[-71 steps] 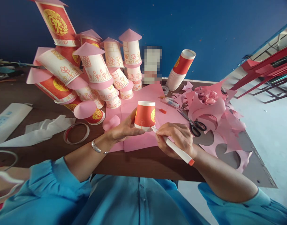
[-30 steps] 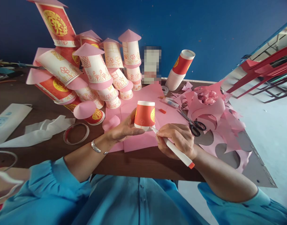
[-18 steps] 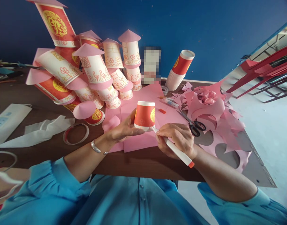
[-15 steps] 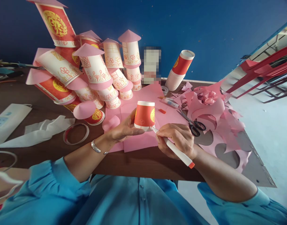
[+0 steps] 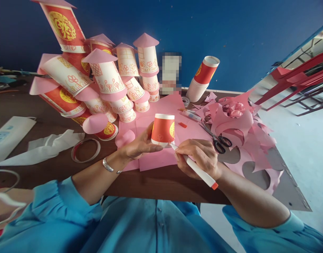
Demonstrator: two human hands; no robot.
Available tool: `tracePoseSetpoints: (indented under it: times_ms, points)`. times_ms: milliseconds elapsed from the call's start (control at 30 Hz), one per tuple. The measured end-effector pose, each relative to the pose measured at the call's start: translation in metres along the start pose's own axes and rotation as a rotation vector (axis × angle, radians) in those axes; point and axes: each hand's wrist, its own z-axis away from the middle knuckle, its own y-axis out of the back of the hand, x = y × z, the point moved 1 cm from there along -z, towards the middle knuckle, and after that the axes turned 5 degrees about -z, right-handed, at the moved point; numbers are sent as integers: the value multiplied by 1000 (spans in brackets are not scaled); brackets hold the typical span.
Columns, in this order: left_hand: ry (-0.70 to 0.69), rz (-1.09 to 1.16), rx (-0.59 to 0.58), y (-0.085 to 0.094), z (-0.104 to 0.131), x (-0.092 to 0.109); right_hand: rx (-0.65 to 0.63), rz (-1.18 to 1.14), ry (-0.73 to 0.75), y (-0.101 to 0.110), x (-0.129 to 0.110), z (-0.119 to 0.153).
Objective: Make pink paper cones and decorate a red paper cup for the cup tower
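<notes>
Holding a red paper cup (image 5: 163, 131) in the left hand (image 5: 136, 147), narrow white end up, just in front of the body and over pink sheets (image 5: 153, 161), with the thumb along the lower rim and the other fingers mostly hidden behind. Gripping a white marker (image 5: 200, 171) in the right hand (image 5: 195, 154), with the orange end slanting back toward the body and the nib at the lower white band of the cup, next to short orange strokes. Faintly visible just above on the red: a flower outline. Hard to tell about contact between cup and sheets. Wearing a silver bracelet (image 5: 108, 165) on the left wrist. Lying near the right hand: black-handled scissors (image 5: 221, 142), an orange cap (image 5: 182, 124) and a white tube (image 5: 191, 115) with an orange tip. Heaped farther right: pink paper scraps (image 5: 232, 119). Standing toward the blue wall (image 5: 182, 28): a stack of cups (image 5: 197, 92). Crowded together on the left of the brown surface (image 5: 166, 186): cup towers (image 5: 107, 75) with pink cone roofs. Lying nearer, left of the left hand: a tape roll (image 5: 99, 147).
</notes>
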Motion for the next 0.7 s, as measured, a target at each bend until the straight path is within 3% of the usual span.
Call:
tracePoseSetpoints:
  times_ms: [700]
  points:
    - [-9,49,-18,-1,0,0,1,6,-3,0,-1,0]
